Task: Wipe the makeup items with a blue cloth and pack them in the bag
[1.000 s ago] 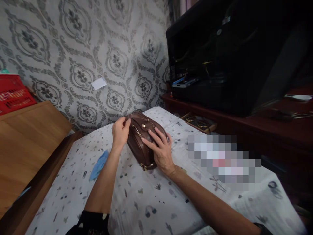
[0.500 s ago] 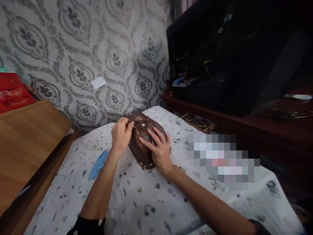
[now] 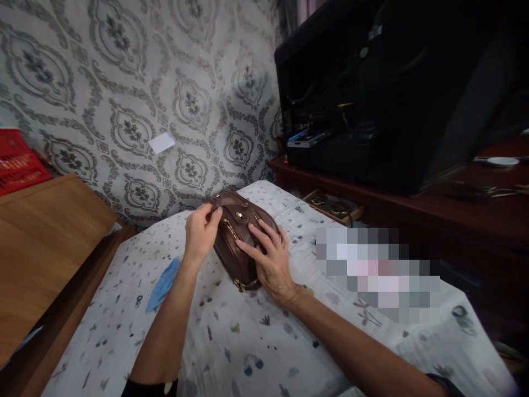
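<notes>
A small brown leather bag (image 3: 237, 242) with gold fittings lies on a table covered by a white patterned cloth (image 3: 231, 336). My left hand (image 3: 200, 231) pinches the bag's upper left edge near the zip, fingers closed on it. Spread flat over the bag's right side, my right hand (image 3: 270, 259) presses down with its fingers apart. Both forearms reach in from the bottom of the view.
A blue cloth (image 3: 163, 284) lies on the table left of my left arm. A wooden surface (image 3: 45, 237) and a red crate (image 3: 19, 160) stand at the left. A dark wooden shelf (image 3: 413, 204) with black equipment (image 3: 372, 94) fills the right. Patterned wallpaper (image 3: 144, 99) is behind.
My left hand has shifted slightly along the bag's top edge, keeping its pinch. The right hand stays flat on the bag. The view has drifted a little.
</notes>
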Motion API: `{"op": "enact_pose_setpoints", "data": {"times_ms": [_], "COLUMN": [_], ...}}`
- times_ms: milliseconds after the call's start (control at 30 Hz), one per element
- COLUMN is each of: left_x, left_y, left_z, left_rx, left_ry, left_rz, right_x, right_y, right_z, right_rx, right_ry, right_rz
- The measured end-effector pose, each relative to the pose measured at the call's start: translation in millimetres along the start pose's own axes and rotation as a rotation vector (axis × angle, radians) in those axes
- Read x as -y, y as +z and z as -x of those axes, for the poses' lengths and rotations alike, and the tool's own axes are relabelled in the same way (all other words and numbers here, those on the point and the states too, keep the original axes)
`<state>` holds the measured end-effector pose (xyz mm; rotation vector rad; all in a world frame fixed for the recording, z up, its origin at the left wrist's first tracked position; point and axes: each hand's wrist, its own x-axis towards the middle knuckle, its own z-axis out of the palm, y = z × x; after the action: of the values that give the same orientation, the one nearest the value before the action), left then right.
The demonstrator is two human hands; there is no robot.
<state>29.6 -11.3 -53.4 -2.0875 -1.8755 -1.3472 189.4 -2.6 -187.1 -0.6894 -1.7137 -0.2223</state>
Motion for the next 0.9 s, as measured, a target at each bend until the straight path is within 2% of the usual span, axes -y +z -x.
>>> {"op": "enact_pose_setpoints", "data": {"times_ms": [367,500,600,733,900], "left_x": [-22.7,-28.8,-37.1,-47.4,-45.3], "left_y": [-6.3,-4.3,3.8,18.5,29.6], "left_z": [10.7,3.7,-5.4,-19.0,-33.9], "left_rx": [0.095,0.086,0.067,0.129,0.106], "left_ry": [0.125,0.105,0.152,0.198,0.096], "left_rz": [-0.136,-0.287,-0.372,-0.402,-0.358], "right_x": [0.6,1.7,3.5,4.0,0.9], "right_y": [4.1,1.4,0.7,0.7,4.0], "right_z": [0.5,0.7,0.9,-0.6,-1.5], "right_rx": [0.049,0.043,0.022,-0.084,-0.091], "right_ry": [0.032,0.024,0.05,0.151,0.424], "right_rz": [0.015,0.019,0.007,-0.029,-0.097]}}
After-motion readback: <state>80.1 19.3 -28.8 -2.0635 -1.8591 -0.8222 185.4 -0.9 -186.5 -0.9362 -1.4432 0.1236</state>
